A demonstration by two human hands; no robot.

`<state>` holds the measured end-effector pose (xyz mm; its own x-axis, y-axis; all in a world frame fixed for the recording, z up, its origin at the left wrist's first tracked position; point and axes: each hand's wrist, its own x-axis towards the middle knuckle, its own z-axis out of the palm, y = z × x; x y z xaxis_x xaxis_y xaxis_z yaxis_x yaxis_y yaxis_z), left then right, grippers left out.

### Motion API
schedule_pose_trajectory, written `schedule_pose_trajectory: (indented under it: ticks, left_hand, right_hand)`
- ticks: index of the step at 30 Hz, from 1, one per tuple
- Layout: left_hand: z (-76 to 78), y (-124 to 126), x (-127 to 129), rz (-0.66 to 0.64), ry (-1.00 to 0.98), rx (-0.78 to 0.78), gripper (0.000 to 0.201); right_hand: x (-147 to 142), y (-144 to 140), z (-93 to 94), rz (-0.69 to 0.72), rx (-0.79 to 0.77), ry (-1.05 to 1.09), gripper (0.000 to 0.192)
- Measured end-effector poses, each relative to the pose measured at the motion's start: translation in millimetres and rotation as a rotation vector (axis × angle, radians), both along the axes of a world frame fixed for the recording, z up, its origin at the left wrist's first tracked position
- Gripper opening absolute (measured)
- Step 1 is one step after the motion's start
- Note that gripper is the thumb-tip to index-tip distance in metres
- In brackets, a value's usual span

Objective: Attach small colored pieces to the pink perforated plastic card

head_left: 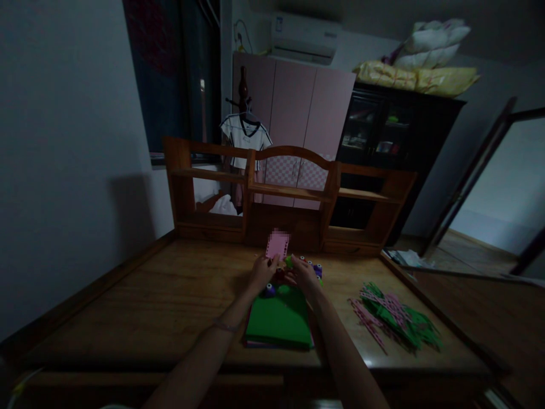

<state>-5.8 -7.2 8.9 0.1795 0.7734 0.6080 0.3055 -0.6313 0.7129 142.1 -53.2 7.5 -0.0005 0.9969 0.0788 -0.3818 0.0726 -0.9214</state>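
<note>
A small pink card (277, 245) with dark marks or holes along its side edges stands up at the middle of the desk. My left hand (263, 272) is closed on its lower edge. Just right of it, the fingers of my right hand (304, 274) are bent round a small green craft punch (289, 261), mostly hidden by the fingers. Under both hands lies a stack of green sheets (279, 318), with other colours showing at its edges. A purple craft punch (269, 290) with a white top sits at the stack's far left corner. Beyond my right hand are several more punches (318, 269).
On the right of the desk (170, 295) lies a loose pile of green and pink strips (395, 318), the pink ones with holes. A wooden shelf unit (289, 196) runs along the far edge. A wall (76, 170) borders the left side.
</note>
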Motion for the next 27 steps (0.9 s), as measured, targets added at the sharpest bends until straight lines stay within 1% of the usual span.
schedule_pose_trajectory:
  ticks: [3, 5, 8, 12, 16, 19, 23, 27]
  left_hand:
    - [-3.0, 0, 3, -0.052, -0.082, -0.009, 0.031]
    - [-5.7, 1, 4, -0.069, -0.127, -0.047, 0.028]
    - [-9.8, 2, 6, -0.122, -0.153, -0.116, 0.028]
    - [-12.7, 3, 5, -0.168, -0.159, -0.135, 0.028]
    - [-12.8, 4, 4, -0.160, -0.167, -0.113, 0.028]
    - [-12.6, 5, 5, -0.145, -0.198, -0.110, 0.029]
    - [-11.5, 5, 5, -0.142, -0.205, -0.114, 0.027]
    - [-7.7, 2, 3, -0.116, -0.175, -0.109, 0.028]
  right_hand:
    - [0, -3, 3.0, -0.032, 0.048, -0.012, 0.036]
    - [0, -4, 5.0, -0.062, 0.070, -0.012, 0.036]
    - [0, -4, 5.5, -0.105, 0.064, -0.013, 0.035]
    - [1, -3, 5.0, -0.108, 0.051, 0.011, 0.037]
    - [2, -1, 4.9, -0.139, 0.073, 0.095, 0.038]
    - [5, 4, 1.6, -0.190, 0.063, 0.156, 0.037]
    - [7, 11, -4.1, -0.263, 0.056, 0.156, 0.037]
    - [6, 9, -3.7, -0.232, 0.077, 0.124, 0.036]
